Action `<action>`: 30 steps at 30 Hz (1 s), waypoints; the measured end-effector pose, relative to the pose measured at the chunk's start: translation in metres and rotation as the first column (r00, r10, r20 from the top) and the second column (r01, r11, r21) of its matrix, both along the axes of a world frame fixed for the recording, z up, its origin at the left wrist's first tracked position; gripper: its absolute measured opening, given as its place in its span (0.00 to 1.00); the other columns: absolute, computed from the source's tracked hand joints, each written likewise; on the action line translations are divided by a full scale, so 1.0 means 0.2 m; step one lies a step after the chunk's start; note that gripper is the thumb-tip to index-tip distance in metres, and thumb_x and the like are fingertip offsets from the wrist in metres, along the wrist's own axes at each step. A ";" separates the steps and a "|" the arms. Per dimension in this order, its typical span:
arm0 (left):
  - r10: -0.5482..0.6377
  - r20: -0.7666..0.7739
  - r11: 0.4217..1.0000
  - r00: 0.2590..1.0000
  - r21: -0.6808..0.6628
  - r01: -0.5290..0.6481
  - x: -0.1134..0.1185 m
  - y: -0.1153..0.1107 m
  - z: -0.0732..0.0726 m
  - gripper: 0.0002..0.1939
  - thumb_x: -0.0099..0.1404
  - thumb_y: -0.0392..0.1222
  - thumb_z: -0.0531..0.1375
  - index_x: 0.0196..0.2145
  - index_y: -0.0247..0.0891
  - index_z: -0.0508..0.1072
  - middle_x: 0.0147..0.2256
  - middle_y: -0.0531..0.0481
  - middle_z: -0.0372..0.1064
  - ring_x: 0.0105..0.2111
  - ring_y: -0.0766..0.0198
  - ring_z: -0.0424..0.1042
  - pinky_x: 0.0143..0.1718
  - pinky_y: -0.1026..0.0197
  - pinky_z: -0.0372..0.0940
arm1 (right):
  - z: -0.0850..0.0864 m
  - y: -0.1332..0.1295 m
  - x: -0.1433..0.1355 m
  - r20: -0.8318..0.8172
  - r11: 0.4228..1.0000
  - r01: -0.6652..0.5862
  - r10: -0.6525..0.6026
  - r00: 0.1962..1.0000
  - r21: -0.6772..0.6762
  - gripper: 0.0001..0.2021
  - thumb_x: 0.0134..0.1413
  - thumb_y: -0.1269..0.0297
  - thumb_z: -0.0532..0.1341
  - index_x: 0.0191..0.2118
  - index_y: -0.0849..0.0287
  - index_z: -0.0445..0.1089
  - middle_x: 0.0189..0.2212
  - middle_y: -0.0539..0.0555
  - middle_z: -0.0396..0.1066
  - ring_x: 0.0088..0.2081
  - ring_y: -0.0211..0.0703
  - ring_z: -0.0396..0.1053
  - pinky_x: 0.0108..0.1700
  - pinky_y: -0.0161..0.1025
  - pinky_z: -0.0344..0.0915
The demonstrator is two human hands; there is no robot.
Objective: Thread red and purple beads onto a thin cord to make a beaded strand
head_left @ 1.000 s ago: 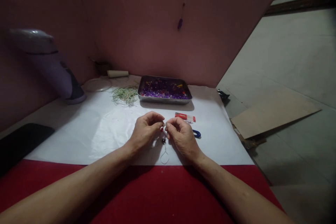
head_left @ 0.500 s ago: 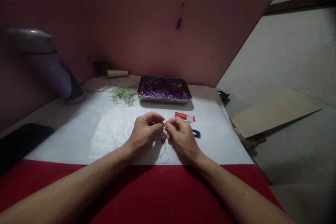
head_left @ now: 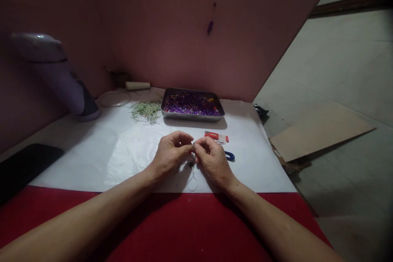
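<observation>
My left hand and my right hand meet over the white sheet, thumb and forefinger of each pinched on a thin beaded string. A little red shows between the fingertips, mostly hidden by them. Below, a dark round bead hangs on the string, and a pale thread loop trails toward the sheet's front edge. Just past my right hand lie a red and clear packet and a blue handle, partly covered by that hand.
A metal tray of purple beads stands behind the hands, with a tangle of pale green threads to its left. A purple object leans at left above a black slab. Cardboard lies on the floor at right.
Both hands stay pinched together in nearly the same place. My left fingers have shifted slightly right, and less of the red beads shows between them.
</observation>
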State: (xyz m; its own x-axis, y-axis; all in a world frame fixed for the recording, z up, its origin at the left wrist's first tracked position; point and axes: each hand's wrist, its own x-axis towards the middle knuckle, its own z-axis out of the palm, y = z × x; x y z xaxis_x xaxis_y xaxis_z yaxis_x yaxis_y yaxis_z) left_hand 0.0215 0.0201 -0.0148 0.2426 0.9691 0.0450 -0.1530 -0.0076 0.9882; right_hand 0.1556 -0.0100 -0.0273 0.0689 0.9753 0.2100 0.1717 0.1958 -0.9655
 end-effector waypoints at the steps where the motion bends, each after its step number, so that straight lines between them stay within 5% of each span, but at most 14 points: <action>1: 0.005 0.001 1.000 1.000 -0.003 -0.005 0.00 0.00 0.00 0.10 0.46 0.35 0.66 0.29 0.33 0.71 0.24 0.53 0.70 0.23 0.69 0.68 0.26 0.66 0.62 | 0.00 0.00 0.00 -0.004 1.000 -0.006 0.006 1.000 -0.001 0.05 0.55 0.64 0.58 0.30 0.59 0.64 0.17 0.45 0.62 0.20 0.35 0.62 0.24 0.33 0.60; 16: 0.098 -0.031 0.995 0.995 0.014 -0.098 0.00 0.00 -0.03 0.10 0.47 0.34 0.64 0.29 0.33 0.70 0.25 0.53 0.69 0.26 0.68 0.68 0.29 0.64 0.63 | 0.00 0.00 -0.02 -0.038 0.997 -0.068 0.067 0.997 -0.038 0.05 0.53 0.66 0.59 0.34 0.62 0.67 0.26 0.50 0.69 0.22 0.34 0.63 0.25 0.34 0.62; 30: 0.108 -0.154 0.994 0.982 0.014 -0.107 0.01 -0.01 -0.02 0.05 0.48 0.34 0.62 0.26 0.32 0.73 0.23 0.52 0.70 0.23 0.70 0.65 0.24 0.67 0.60 | 0.00 0.00 -0.01 -0.004 1.000 -0.012 0.012 1.000 -0.027 0.03 0.52 0.68 0.59 0.29 0.60 0.64 0.18 0.45 0.63 0.20 0.35 0.62 0.23 0.34 0.61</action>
